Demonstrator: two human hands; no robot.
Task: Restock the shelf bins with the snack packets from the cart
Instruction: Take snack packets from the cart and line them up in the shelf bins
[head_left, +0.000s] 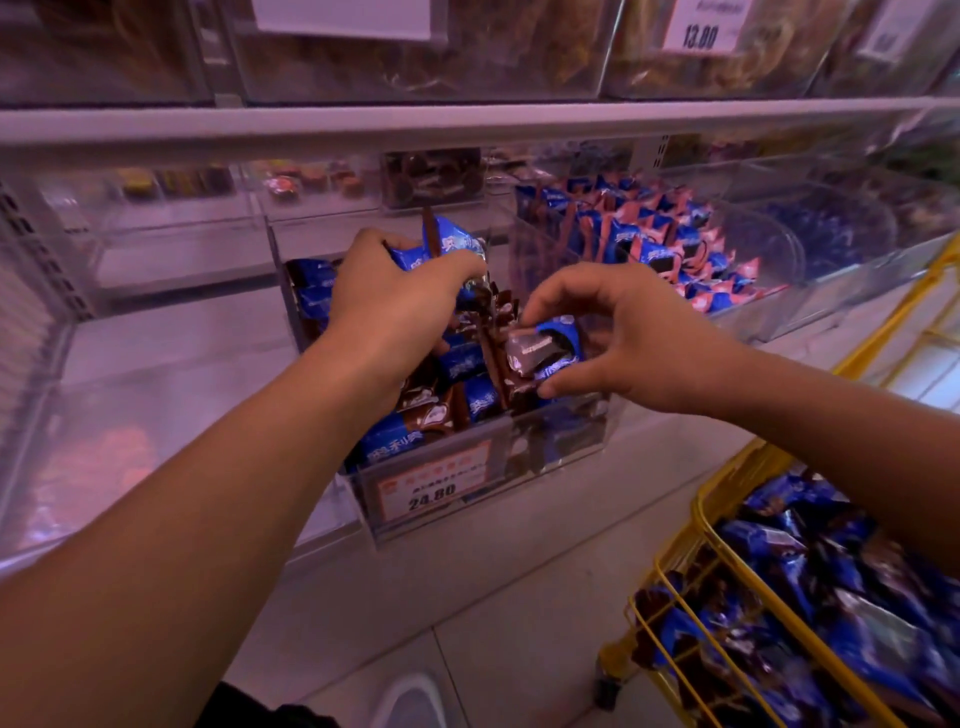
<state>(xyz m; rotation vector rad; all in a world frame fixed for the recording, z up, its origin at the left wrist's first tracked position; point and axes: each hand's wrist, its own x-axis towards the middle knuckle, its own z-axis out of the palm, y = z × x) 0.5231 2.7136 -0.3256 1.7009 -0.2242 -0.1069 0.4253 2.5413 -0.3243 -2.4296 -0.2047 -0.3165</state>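
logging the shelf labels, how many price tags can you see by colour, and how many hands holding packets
orange price tag: 1 (24.80, on the front of the bin)
white price tag: 1 (13.80, upper shelf)
hands holding packets: 2, left hand and right hand
total: 4

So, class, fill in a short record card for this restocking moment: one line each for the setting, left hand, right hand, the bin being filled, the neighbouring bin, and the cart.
setting: shop shelf of clear bins
left hand: grips a blue-and-brown snack packet above the bin
right hand: pinches another blue-and-brown packet over the same bin
bin being filled: clear plastic bin with an orange price label reading 24.80, partly full
neighbouring bin: clear bin of blue-and-pink packets, to the right
cart: yellow wire cart at lower right, holding more blue-and-brown packets
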